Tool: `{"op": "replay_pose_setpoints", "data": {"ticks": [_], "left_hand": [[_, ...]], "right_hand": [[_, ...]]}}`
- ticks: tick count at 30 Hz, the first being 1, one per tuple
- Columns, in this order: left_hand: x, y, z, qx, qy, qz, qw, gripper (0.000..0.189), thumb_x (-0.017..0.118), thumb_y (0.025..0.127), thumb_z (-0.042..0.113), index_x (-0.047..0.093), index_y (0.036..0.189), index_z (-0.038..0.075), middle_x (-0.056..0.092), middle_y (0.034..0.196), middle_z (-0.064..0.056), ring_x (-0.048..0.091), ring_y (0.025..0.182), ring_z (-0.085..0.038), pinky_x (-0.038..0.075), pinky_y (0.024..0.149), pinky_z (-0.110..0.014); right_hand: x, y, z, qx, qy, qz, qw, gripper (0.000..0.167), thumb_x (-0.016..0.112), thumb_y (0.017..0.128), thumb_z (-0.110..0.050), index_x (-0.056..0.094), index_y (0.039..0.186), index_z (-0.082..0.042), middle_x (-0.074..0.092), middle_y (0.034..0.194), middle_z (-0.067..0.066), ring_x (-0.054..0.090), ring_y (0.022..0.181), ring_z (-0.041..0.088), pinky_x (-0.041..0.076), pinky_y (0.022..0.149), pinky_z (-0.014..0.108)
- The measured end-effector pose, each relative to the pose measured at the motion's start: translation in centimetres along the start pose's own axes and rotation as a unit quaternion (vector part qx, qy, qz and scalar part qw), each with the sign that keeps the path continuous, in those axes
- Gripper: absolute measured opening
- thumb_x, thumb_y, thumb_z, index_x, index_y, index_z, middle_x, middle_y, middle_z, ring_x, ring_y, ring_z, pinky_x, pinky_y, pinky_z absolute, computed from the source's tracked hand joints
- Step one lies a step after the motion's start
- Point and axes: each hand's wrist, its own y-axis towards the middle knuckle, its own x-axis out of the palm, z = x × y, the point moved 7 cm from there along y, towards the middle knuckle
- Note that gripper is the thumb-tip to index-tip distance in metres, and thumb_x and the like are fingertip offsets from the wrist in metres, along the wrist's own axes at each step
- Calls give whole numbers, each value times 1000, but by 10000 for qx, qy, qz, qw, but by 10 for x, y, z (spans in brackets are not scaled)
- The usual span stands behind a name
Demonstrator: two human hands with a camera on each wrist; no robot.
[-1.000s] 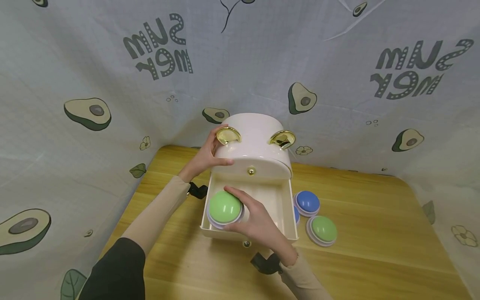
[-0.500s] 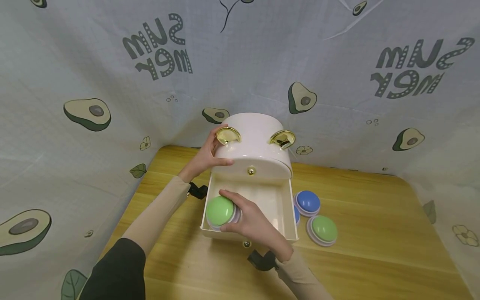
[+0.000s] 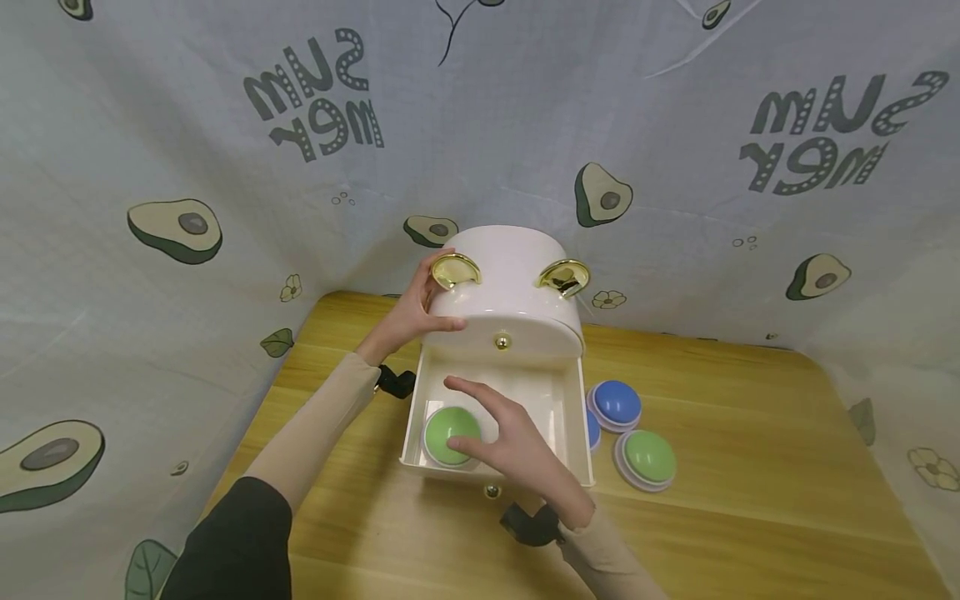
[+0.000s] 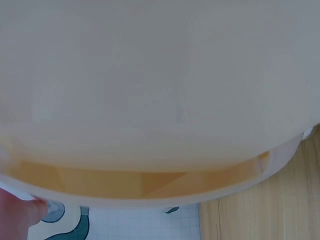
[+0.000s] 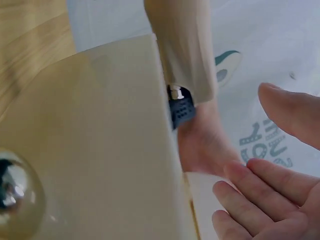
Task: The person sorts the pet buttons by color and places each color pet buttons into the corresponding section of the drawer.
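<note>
Hovering over the drawer, the spread, empty right hand has the green dome just to its left; the left hand grips the cabinet.

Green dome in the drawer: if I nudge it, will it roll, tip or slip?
The green dome should probably slide rather than roll or tip, since it sits dome-up within a wider pale rim. Its smooth, rounded top might be slippery to grip.
</note>
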Motion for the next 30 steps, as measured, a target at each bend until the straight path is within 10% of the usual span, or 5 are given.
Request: {"op": "replay_pose_setpoints", "data": {"ticks": [13,20,30], "left_hand": [[0,1,-1,-154,-26,67,9999,99,75,74,-6,15,150,14,26,152,-13,24,138,-20,22,109,-48],[-7,8,-25,-140,2,144,9998,101,76,73,-6,16,150,21,24,153,-6,23,139,-16,20,110,-46],[-7,7,-27,69,6,119,9999,101,83,72,10,19,149,25,28,152,-3,26,137,-12,21,110,-45]], "right_hand": [[-60,-31,-8,-423,776,967,9914,65,68,83,6,45,142,-8,45,143,7,34,136,21,23,110,29],[-96,-54,-2,-639,1036,1509,9810,67,63,79,20,42,140,3,43,143,17,35,136,20,24,108,23],[-135,-94,28,-114,794,2127,9738,69,62,79,22,38,142,4,43,145,11,31,137,14,22,108,19]]}}
